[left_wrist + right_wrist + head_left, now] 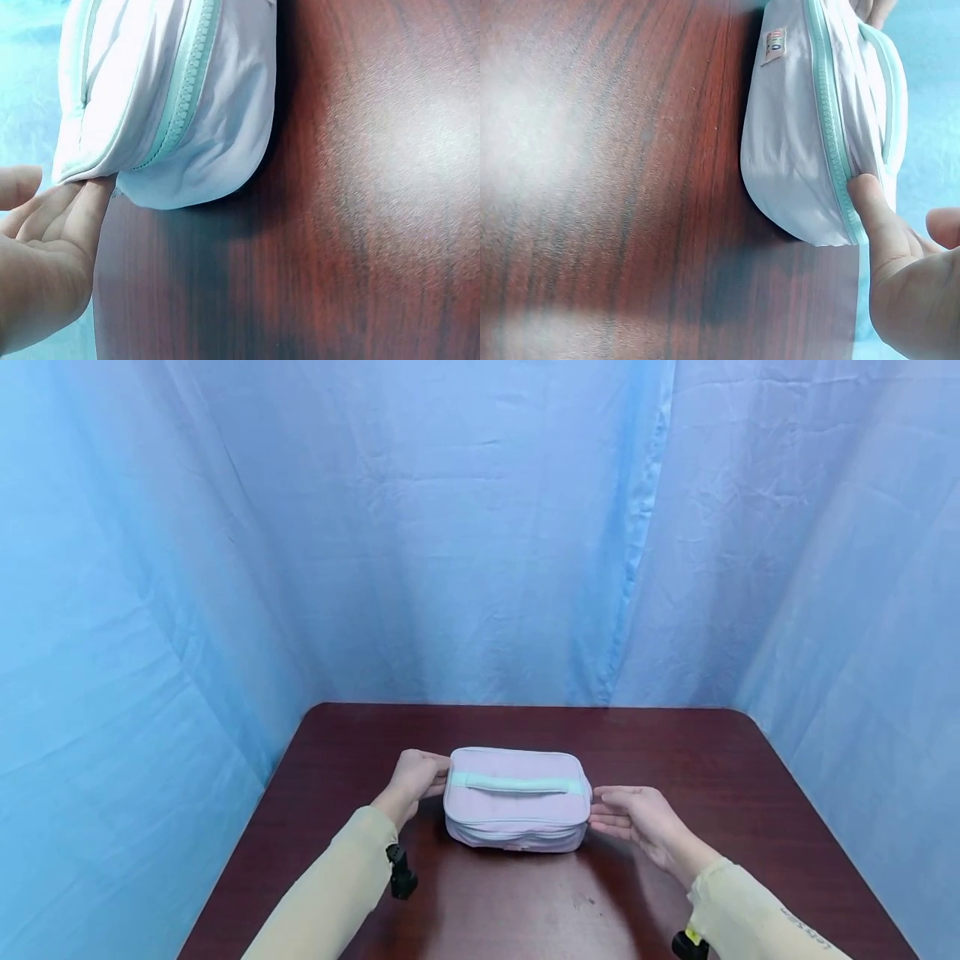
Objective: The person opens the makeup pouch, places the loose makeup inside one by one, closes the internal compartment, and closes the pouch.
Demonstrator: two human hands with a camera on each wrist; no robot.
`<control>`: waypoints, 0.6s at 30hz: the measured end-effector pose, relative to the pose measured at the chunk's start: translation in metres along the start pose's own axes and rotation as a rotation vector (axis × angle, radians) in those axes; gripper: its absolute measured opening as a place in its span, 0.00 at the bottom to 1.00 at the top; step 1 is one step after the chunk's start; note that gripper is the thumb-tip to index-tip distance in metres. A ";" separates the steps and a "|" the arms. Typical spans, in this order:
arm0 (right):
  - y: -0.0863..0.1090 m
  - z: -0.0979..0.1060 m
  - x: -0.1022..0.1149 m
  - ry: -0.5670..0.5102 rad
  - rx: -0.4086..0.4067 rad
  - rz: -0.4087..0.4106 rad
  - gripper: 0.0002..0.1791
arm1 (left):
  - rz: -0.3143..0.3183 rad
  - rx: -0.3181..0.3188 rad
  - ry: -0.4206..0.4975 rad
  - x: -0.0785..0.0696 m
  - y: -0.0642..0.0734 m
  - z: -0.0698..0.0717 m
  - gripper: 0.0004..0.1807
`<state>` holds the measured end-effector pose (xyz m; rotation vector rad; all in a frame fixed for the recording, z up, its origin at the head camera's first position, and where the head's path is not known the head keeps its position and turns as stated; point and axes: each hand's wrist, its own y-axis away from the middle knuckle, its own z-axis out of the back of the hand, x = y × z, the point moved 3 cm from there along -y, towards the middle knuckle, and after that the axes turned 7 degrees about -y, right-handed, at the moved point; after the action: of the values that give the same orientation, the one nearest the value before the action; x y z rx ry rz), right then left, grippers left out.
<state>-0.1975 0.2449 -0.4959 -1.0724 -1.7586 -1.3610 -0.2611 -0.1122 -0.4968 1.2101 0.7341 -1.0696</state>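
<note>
A pale lilac zippered pouch (517,814) with a mint-green carry strap (517,783) lies on the table, its strap side facing up. At its left end, the extended fingers of my left hand (416,778) touch the fabric; the left wrist view shows the thumb standing apart from them. My right hand (645,820) is at the opposite end, fingers extended and fingertips against the side. In the right wrist view, one fingertip meets the pouch beside the mint zipper (827,105), which runs shut along the side. A small label (775,45) shows on the front.
The dark red-brown wooden table (510,910) has rounded far corners. Light blue curtains (480,527) hang behind it and along both sides. Black wrist-worn devices (402,872) sit at both cuffs of the cream sleeves.
</note>
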 end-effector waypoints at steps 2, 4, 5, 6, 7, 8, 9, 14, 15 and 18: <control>0.001 -0.002 -0.003 -0.016 0.007 0.000 0.27 | -0.001 0.007 0.001 0.000 -0.001 0.002 0.18; 0.002 -0.003 -0.005 -0.029 0.017 0.004 0.27 | -0.005 0.012 -0.001 0.000 -0.001 0.003 0.18; 0.002 -0.004 -0.006 -0.031 0.024 0.006 0.27 | -0.003 0.013 -0.001 0.000 -0.001 0.003 0.18; 0.002 -0.004 -0.007 -0.035 0.025 0.008 0.27 | -0.003 0.016 -0.001 0.000 -0.001 0.003 0.18; 0.002 -0.004 -0.007 -0.038 0.025 0.011 0.27 | -0.002 0.018 -0.004 0.000 -0.002 0.003 0.18; 0.002 -0.005 -0.008 -0.041 0.026 0.012 0.27 | -0.005 0.022 -0.007 0.001 -0.002 0.003 0.18; 0.002 -0.005 -0.008 -0.040 0.030 0.013 0.27 | -0.006 0.026 -0.006 0.001 -0.002 0.003 0.19; 0.000 -0.002 -0.009 -0.027 0.051 0.010 0.27 | -0.008 0.044 -0.002 0.006 -0.001 0.005 0.21; 0.000 -0.001 -0.009 -0.013 0.056 0.011 0.27 | -0.007 0.046 -0.001 0.007 -0.001 0.006 0.21; -0.001 0.005 -0.006 0.051 0.047 0.022 0.27 | -0.005 0.059 -0.004 0.007 0.001 0.011 0.24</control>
<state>-0.1957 0.2484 -0.5027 -1.0195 -1.7287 -1.3162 -0.2582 -0.1251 -0.5002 1.2569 0.7069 -1.1042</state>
